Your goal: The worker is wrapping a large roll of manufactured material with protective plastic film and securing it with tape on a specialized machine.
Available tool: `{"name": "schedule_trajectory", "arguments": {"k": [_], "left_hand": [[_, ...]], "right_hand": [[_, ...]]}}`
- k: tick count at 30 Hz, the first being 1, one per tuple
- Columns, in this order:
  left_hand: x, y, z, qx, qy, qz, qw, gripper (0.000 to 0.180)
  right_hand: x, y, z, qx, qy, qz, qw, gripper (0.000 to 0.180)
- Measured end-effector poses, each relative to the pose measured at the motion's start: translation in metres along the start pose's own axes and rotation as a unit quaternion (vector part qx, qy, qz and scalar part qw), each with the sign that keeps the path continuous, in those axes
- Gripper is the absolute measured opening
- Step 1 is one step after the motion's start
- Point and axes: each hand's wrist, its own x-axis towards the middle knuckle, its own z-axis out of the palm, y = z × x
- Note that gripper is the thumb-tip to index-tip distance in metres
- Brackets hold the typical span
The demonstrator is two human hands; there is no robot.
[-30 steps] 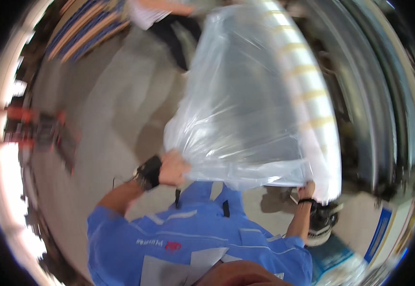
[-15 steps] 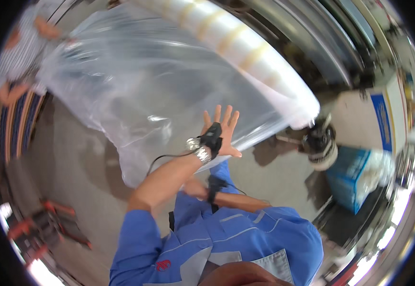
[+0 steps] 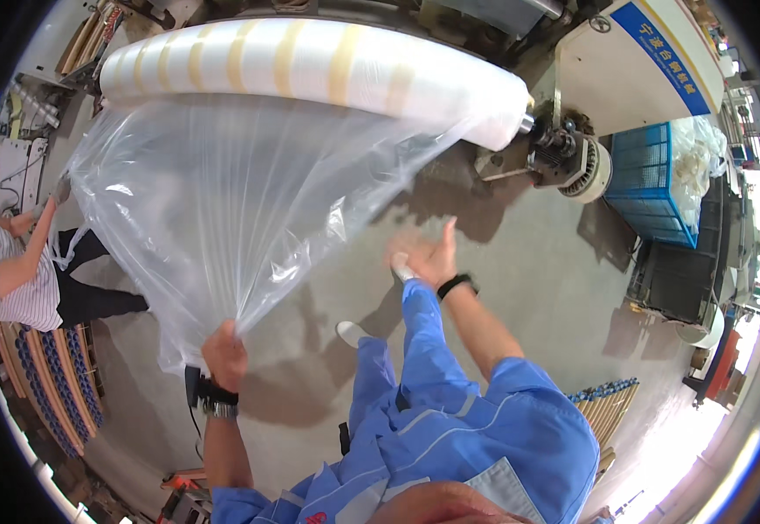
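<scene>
A wide sheet of clear plastic film (image 3: 196, 192) hangs off a large white roll with yellowish bands (image 3: 310, 65) at the far side. My left hand (image 3: 225, 356) is closed in a fist round the gathered edge of the film, and creases fan out from it toward the roll. My right hand (image 3: 432, 258) is held in the air right of the film, touching nothing. Its thumb points up and apart, while its fingers are smeared by motion. At the far left, a co-worker's hand (image 3: 62, 189) is at the film's other edge.
A co-worker in a striped shirt (image 3: 26, 284) stands at the left, beside stacked tubes (image 3: 52, 375). On the right are a motor-like machine part (image 3: 585, 166), a cream machine panel (image 3: 607, 65) and a blue crate (image 3: 643, 179) filled with clear plastic. More tubes (image 3: 605, 410) lie at lower right.
My left hand has gone from spread open over the film to gripping its edge, lower left. My right hand has swung out to the right. The film is drawn into a taut fan.
</scene>
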Motion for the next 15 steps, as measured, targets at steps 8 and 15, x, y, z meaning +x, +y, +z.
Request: {"name": "schedule_trajectory", "arguments": {"k": [8, 15], "left_hand": [[-0.029, 0.007, 0.024, -0.026, -0.212, 0.005, 0.977, 0.009], [-0.147, 0.016, 0.015, -0.217, -0.356, -0.229, 0.88, 0.015]], "right_hand": [[0.151, -0.084, 0.105, -0.169, 0.132, -0.137, 0.967, 0.088], [0.135, -0.138, 0.106, -0.223, 0.068, -0.33, 0.915, 0.012]]}}
